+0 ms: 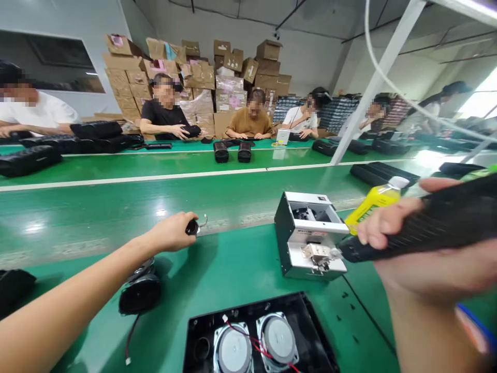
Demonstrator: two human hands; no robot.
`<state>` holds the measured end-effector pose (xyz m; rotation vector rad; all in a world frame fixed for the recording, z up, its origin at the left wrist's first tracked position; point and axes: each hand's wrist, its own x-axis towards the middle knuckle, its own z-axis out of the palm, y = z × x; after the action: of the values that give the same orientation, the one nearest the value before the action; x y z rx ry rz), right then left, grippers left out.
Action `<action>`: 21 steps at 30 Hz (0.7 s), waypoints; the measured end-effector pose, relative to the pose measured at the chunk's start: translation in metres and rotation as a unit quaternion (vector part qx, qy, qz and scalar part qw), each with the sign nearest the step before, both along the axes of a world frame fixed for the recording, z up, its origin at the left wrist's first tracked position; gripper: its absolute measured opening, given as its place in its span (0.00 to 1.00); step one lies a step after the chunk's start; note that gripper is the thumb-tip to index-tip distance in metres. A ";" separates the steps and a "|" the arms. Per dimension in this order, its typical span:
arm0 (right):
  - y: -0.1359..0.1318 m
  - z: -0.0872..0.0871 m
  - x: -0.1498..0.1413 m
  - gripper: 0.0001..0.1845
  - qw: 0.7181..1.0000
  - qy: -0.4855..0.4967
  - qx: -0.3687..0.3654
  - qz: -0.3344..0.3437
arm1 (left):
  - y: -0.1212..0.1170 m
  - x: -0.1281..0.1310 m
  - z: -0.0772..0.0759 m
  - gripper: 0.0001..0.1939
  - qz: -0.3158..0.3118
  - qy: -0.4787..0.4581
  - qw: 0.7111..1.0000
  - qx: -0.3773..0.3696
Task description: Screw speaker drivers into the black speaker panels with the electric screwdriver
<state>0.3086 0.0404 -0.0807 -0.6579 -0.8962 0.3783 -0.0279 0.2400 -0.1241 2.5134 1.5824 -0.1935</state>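
Note:
My left hand (176, 231) is closed around a small black round speaker (191, 227), whose thin wire sticks out past the fingers. In my right hand (427, 264) is a black electric screwdriver (438, 223), slightly blurred, its tip at the metal outlet of a screw feeder (310, 233). Below, at the bottom of the view, lies a black housing (194, 329) with two grey-backed speakers (235, 352) fitted in it and red and black wires across them. Beneath my left forearm, a loose black speaker (140, 296) rests on the green mat with its wire and white plug trailing.
A yellow bottle (375, 201) stands behind the screw feeder. Small dark screws (345, 295) lie scattered on the mat. Beyond runs a green conveyor (135, 202), with several co-workers and black speaker cases (97, 135) on its far side. A white post (378, 77) rises at right.

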 end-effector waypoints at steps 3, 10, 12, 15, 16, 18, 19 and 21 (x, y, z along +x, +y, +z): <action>0.018 0.016 -0.017 0.38 0.999 -0.035 -0.023 -0.034 | -0.036 -0.003 -0.002 0.27 -0.043 0.009 0.999 -0.021; 0.023 -0.007 -0.017 0.40 0.992 -0.105 -0.050 -0.055 | -0.072 -0.014 -0.012 0.26 -0.083 0.031 0.996 -0.021; 0.022 -0.010 -0.017 0.40 0.992 -0.104 -0.048 -0.054 | -0.075 -0.017 -0.011 0.30 -0.086 0.023 0.996 -0.013; 0.018 -0.008 -0.021 0.42 0.993 -0.097 -0.050 -0.056 | -0.089 -0.026 -0.007 0.36 -0.082 0.004 0.996 0.021; 0.016 -0.007 -0.023 0.42 0.993 -0.093 -0.052 -0.056 | -0.097 -0.030 -0.007 0.36 -0.080 -0.010 0.996 0.038; 0.012 -0.004 -0.025 0.42 0.994 -0.083 -0.058 -0.049 | -0.120 -0.042 -0.010 0.30 -0.093 -0.073 0.990 0.077; 0.010 -0.003 -0.024 0.41 0.994 -0.078 -0.063 -0.041 | -0.134 -0.049 -0.014 0.28 -0.106 -0.117 0.983 0.098; 0.005 0.000 -0.019 0.40 0.993 -0.087 -0.067 -0.034 | -0.165 -0.059 -0.026 0.25 -0.139 -0.194 0.962 0.132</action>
<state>0.2895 0.0456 -0.0808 -0.8531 -1.0167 0.3263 -0.0873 0.0752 -0.1502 2.7414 1.1639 0.4832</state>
